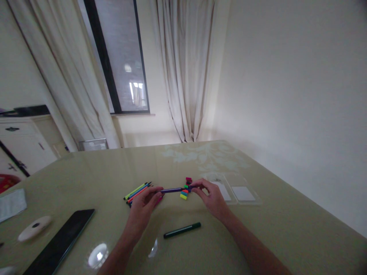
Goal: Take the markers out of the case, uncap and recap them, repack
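Between my hands a purple felt-tip pen (172, 190) lies almost level above the table. My left hand (145, 200) is closed on its left end. My right hand (210, 196) pinches a small dark purple cap (192, 187) at the pen's tip; whether cap and pen touch, I cannot tell. Just behind, several loose coloured caps (184, 195) lie in a small row, partly hidden by my right fingers. Several uncapped felt-tip pens (136, 192) lie side by side past my left hand, which covers part of them. A dark green capped marker (182, 230) rests nearer to me.
An open clear plastic case (243, 193) with white inserts lies right of my right hand. On the left are a black tablet or phone (61, 240), a white oval object (34, 228) and a pale cloth or paper (12, 204). A wall borders the table's right edge.
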`<action>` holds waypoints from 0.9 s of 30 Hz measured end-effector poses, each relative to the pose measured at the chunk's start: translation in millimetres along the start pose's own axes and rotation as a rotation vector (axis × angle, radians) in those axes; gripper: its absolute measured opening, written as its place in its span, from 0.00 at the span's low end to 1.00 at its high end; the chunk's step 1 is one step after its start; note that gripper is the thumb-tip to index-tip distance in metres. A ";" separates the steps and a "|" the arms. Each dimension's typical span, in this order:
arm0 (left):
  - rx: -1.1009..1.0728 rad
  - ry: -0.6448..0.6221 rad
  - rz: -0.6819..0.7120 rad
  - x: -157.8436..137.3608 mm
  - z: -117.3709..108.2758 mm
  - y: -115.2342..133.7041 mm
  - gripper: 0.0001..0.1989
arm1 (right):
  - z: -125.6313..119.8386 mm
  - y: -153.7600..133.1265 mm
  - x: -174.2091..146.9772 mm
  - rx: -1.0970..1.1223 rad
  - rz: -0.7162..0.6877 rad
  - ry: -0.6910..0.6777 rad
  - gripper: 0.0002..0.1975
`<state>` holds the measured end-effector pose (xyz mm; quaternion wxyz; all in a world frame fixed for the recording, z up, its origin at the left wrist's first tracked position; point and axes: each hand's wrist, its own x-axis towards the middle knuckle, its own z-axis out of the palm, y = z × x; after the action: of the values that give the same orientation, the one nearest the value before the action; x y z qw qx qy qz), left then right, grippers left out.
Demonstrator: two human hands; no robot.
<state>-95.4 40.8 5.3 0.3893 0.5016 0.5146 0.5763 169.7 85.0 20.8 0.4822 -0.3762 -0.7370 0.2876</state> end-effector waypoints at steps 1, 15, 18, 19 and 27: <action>0.000 -0.002 -0.004 0.4 -0.8 -0.9 0.23 | 0.2 -0.1 -0.3 0.003 -0.007 0.001 0.07; 0.122 -0.068 0.085 -6.2 11.8 0.8 0.17 | 6.5 -5.3 -5.6 0.055 -0.030 -0.040 0.05; 0.134 -0.087 0.062 -8.1 13.1 -0.2 0.16 | 6.2 -4.6 -5.5 0.084 0.034 -0.062 0.06; 0.139 -0.096 0.046 -8.6 12.9 -0.8 0.16 | 6.6 -4.5 -5.6 0.104 0.057 -0.068 0.06; 0.207 -0.113 0.032 -10.3 14.2 -9.2 0.16 | 16.0 -5.4 -9.5 0.194 0.146 -0.049 0.08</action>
<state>-80.1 35.4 -6.1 0.3547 0.5790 0.5404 0.4969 155.8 73.1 14.4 0.4760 -0.3733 -0.6880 0.4010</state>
